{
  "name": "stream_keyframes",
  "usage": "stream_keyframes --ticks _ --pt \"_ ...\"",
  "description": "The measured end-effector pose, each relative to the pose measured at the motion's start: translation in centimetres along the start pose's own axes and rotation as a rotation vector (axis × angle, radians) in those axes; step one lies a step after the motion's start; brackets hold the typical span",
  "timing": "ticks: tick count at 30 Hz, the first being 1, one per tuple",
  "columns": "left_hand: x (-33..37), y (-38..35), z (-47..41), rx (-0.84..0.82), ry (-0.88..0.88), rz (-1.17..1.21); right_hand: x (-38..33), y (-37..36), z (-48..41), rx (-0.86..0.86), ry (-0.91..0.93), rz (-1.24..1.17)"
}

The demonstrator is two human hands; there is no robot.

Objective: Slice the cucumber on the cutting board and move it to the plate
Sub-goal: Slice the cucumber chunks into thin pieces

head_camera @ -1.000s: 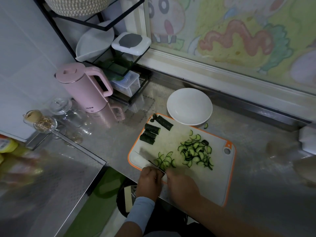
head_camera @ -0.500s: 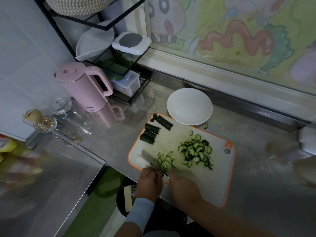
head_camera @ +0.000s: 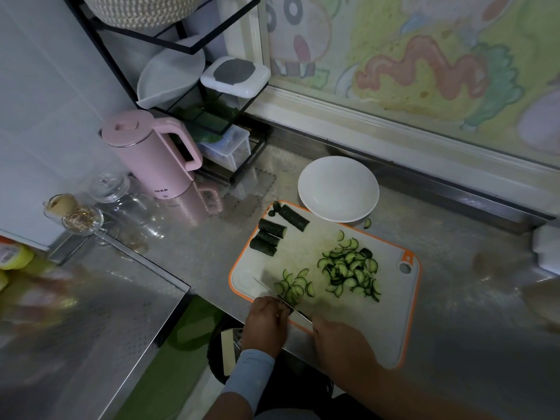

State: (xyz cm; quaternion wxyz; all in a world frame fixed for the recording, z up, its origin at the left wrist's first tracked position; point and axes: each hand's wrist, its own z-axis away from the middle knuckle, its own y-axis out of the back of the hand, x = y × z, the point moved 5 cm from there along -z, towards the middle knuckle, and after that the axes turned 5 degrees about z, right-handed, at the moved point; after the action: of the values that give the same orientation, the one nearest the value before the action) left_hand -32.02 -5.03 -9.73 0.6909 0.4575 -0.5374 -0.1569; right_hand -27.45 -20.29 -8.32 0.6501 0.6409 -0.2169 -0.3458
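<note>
Gleaming steel counter (head_camera: 454,253) bearing cutting board (head_camera: 303,256), right hand (head_camera: 339,338) gripping knife (head_camera: 295,311), left hand (head_camera: 266,321) grip unclear

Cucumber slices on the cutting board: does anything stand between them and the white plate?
Nothing visible does. The white plate sits just past the cutting board's far edge, beyond the slice pile; the uncut cucumber pieces lie off to the left, one stray slice on the counter beside the plate.

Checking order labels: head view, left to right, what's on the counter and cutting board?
Small glass jar with golden contents → pink plastic kettle → uncut dark green cucumber chunks → large pile of cucumber slices → orange corner tab of white cutting board. Omitted, overlapping: round white plate, small slice pile.
</note>
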Motion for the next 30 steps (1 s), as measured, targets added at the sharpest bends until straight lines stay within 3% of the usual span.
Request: stream_keyframes --ticks 12,30 --pt "-0.7 -0.5 0.0 0.013 0.054 0.096 -2.8 0.1 -3.2 -0.180 0.006 -0.087" --pt "-0.9 -0.7 0.3 0.075 0.017 0.116 -0.8 0.9 -1.0 -0.237 0.005 -0.146"
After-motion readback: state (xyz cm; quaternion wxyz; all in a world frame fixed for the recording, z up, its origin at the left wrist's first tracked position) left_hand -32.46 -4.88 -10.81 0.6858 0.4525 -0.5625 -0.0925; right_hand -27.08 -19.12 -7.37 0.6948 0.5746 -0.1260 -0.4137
